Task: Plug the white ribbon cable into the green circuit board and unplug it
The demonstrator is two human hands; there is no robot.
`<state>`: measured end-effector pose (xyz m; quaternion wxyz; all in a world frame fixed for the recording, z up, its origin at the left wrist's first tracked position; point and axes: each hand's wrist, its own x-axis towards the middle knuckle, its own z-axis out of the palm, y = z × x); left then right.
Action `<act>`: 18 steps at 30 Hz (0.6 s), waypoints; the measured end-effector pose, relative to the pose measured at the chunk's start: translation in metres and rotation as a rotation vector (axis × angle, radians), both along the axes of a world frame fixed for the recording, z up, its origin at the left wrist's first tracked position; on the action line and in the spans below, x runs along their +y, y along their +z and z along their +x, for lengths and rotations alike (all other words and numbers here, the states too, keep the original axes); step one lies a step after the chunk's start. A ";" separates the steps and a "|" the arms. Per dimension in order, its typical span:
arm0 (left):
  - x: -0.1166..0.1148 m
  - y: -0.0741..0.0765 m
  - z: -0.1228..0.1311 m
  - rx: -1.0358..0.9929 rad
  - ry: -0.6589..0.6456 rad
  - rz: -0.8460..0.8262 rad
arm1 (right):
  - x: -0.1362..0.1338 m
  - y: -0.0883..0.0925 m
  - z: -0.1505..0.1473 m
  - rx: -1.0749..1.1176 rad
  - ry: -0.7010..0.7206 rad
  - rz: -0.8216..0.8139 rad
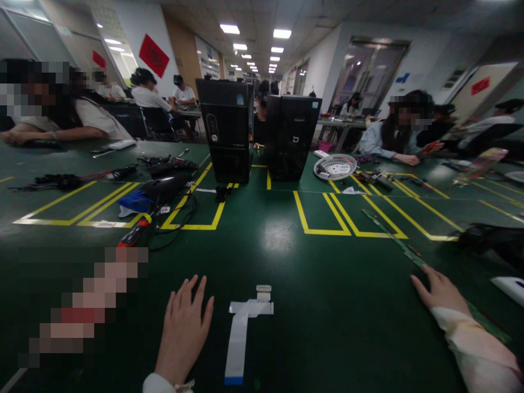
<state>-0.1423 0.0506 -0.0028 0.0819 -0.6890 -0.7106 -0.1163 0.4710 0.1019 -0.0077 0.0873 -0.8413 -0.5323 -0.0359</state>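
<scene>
My left hand (186, 322) lies palm down on the green table with its fingers stretched out and slightly apart, holding nothing. Just right of it is a white flat ribbon cable (237, 344) with a blue end, a crosswise strip and a small connector at its top. On the right, my right hand (442, 292) rests over a long, narrow green circuit board strip (391, 234) that slants across the table. Its thumb and forefinger are apart, and the fingertips seem to touch the strip; the other fingers are partly hidden.
Two black computer towers (229, 131) (292, 136) stand ahead. Front left lie a red-and-black tool handle (133, 234), a blue-and-black item (137, 202) and cables (63, 183). A round white grille (335, 166) sits back right. People work around the table; a blurred forearm extends at left.
</scene>
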 end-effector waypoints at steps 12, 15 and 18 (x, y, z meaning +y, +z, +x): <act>0.000 -0.005 -0.004 -0.002 -0.001 -0.030 | -0.042 0.008 -0.046 -0.047 0.152 0.160; 0.000 -0.003 -0.002 0.002 0.008 -0.028 | -0.053 0.006 -0.047 -0.068 -0.183 0.198; 0.000 -0.001 -0.001 0.000 0.011 -0.026 | -0.061 -0.002 -0.038 -0.006 -0.523 0.183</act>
